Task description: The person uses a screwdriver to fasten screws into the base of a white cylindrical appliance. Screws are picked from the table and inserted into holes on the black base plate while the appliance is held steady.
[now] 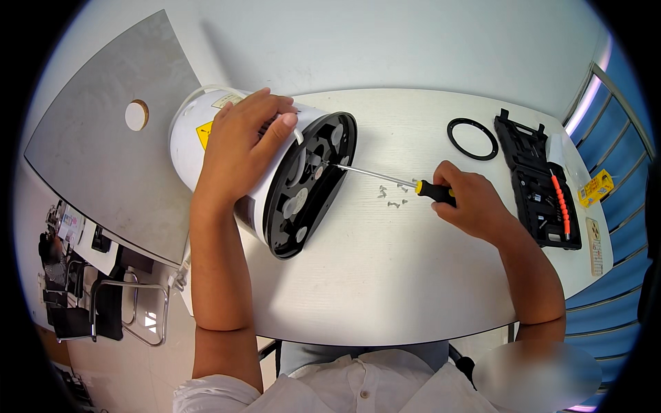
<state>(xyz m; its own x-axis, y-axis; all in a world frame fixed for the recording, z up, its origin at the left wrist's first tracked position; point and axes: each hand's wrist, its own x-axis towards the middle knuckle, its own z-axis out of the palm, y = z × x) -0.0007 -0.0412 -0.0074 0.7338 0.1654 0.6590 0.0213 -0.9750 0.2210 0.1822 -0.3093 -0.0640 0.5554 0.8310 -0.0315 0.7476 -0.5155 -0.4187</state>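
Observation:
A white cylindrical appliance [184, 155] lies on its side at the left of the table, its black base [275, 213] turned toward the right. My left hand [246, 134] rests over its upper side with the fingers stretched out, a white cord passing beneath. In my right hand [471, 199] is a screwdriver [379, 175] with a black and yellow handle, the fingers closed round it. Its long shaft points left, and the tip reaches the inside of the base; the exact contact spot is too small to tell. Several small screws [393, 204] lie loose below the shaft.
Beyond my right hand lies a black ring [451, 141]. An open black tool case [515, 148] with an orange flexible shaft [560, 204] stands at the right, beside a yellow box [596, 188]. A grey panel [89, 138] adjoins the left side; chairs [110, 310] stand beyond it.

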